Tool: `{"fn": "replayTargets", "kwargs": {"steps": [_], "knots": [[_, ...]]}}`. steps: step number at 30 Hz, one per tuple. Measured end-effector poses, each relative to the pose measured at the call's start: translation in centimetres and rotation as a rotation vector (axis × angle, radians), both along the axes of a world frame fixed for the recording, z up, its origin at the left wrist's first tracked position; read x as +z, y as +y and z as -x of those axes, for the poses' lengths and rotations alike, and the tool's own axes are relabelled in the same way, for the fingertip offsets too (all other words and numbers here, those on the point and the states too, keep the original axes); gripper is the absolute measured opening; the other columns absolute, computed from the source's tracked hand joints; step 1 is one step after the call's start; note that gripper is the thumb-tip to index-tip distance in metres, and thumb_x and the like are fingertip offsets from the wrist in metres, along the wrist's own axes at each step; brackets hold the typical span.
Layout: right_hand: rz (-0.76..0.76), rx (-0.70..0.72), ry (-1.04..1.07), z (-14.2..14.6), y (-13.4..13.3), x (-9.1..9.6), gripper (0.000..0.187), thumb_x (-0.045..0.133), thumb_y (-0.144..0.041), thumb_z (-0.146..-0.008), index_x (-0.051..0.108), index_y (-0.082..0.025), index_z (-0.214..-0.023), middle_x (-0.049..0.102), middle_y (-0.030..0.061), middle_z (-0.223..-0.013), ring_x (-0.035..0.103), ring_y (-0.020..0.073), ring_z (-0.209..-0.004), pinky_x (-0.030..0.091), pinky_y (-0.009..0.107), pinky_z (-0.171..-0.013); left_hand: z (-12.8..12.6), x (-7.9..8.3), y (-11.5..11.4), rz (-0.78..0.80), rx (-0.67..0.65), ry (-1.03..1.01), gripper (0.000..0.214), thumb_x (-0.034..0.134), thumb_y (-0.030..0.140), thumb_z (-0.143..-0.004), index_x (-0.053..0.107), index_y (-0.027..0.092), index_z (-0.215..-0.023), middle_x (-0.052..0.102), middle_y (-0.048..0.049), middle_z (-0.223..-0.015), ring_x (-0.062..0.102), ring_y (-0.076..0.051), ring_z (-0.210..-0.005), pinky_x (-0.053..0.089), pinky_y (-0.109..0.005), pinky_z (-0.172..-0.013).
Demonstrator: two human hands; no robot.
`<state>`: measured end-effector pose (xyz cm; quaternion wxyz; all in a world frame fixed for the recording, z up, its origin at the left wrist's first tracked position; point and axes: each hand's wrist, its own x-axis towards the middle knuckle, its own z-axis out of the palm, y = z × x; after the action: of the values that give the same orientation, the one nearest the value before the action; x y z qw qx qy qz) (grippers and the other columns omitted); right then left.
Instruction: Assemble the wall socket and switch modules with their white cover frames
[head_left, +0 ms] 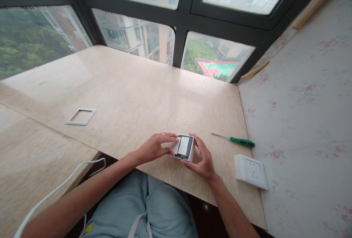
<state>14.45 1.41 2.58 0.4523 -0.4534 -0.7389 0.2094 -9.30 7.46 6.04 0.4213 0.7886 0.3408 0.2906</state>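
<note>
Smooth plastic switch [185,145], glossy tabletop [132,95]
Screwdriver [233,139] at four o'clock has metal shaft [220,135], plastic handle [243,142]; trousers [166,205] at six are matt cloth.

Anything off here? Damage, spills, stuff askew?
One oddity: at the edge of the wall near the window, a brownish strip looks peeled loose. The held switch has its dark base exposed, and a white frame lies apart from it; neither looks damaged. No spill visible.
</note>
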Motion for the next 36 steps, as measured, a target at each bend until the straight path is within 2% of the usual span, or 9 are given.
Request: {"fn": "replayTargets", "kwargs": {"steps": [7,14,19,23,29,32,36], "knots": [[0.138,0.012,0.102,-0.2,0.0,-0.6,0.095,0.081,-0.037,-0.072,0.029,-0.021,-0.15,0.047,0.0171,-0.145,0.05,0.0323,-0.132,0.041,0.052,-0.111,-0.2,-0.2,0.3,0.06,0.036,0.013,0.042,0.078,0.015,-0.072,0.072,0.022,-0.113,0.065,-0.0102,-0.126,0.061,-0.026,-0.119,0.046,-0.042,-0.104],[0.227,0.022,0.219,-0.3,0.0,-1.3,0.094,0.081,-0.037,-0.073,0.029,-0.022,-0.15,0.042,0.0176,-0.149,0.046,0.0322,-0.135,0.04,0.052,-0.112,0.1,0.0,0.1,0.097,0.044,-0.03,0.034,0.08,0.028,-0.073,0.074,0.022,-0.106,0.067,-0.0101,-0.122,0.063,-0.026,-0.114,0.048,-0.042,-0.102],[0.295,0.028,0.275,-0.2,0.2,-1.5,0.094,0.081,-0.038,-0.073,0.029,-0.023,-0.15,0.043,0.0178,-0.148,0.046,0.0319,-0.135,0.041,0.052,-0.111,0.2,-0.2,0.2,0.031,0.048,-0.091,0.041,0.079,0.035,-0.076,0.071,0.022,-0.114,0.067,-0.0112,-0.123,0.062,-0.026,-0.116,0.047,-0.043,-0.102],[0.323,0.032,0.281,-0.2,0.1,-1.6,0.096,0.082,-0.037,-0.072,0.028,-0.024,-0.15,0.043,0.0173,-0.149,0.046,0.0318,-0.135,0.041,0.052,-0.11,0.2,0.0,0.5,-0.023,0.019,-0.046,0.038,0.077,0.036,-0.078,0.071,0.021,-0.113,0.066,-0.0114,-0.124,0.061,-0.025,-0.116,0.047,-0.043,-0.102],[0.327,0.054,0.305,-0.2,0.1,-1.7,0.094,0.082,-0.033,-0.073,0.029,-0.027,-0.15,0.043,0.016,-0.148,0.047,0.0307,-0.135,0.041,0.052,-0.111,0.2,0.3,1.1,-0.022,-0.01,0.039,0.034,0.077,0.031,-0.078,0.071,0.02,-0.109,0.066,-0.0109,-0.124,0.06,-0.025,-0.116,0.046,-0.043,-0.101],[0.365,0.055,0.327,-0.2,0.1,-1.7,0.094,0.081,-0.035,-0.073,0.028,-0.027,-0.15,0.043,0.0168,-0.148,0.048,0.0319,-0.134,0.042,0.053,-0.109,0.2,0.3,1.1,-0.019,-0.024,0.029,0.031,0.077,0.033,-0.078,0.072,0.021,-0.107,0.066,-0.0103,-0.123,0.061,-0.025,-0.114,0.046,-0.042,-0.1],[0.392,0.057,0.336,-0.3,0.3,-1.8,0.095,0.081,-0.038,-0.073,0.027,-0.026,-0.15,0.043,0.0174,-0.148,0.049,0.0324,-0.133,0.043,0.054,-0.108,0.3,0.5,0.9,-0.02,0.0,-0.004,0.039,0.078,0.036,-0.077,0.07,0.021,-0.112,0.066,-0.0105,-0.122,0.06,-0.025,-0.114,0.046,-0.042,-0.099]]}}
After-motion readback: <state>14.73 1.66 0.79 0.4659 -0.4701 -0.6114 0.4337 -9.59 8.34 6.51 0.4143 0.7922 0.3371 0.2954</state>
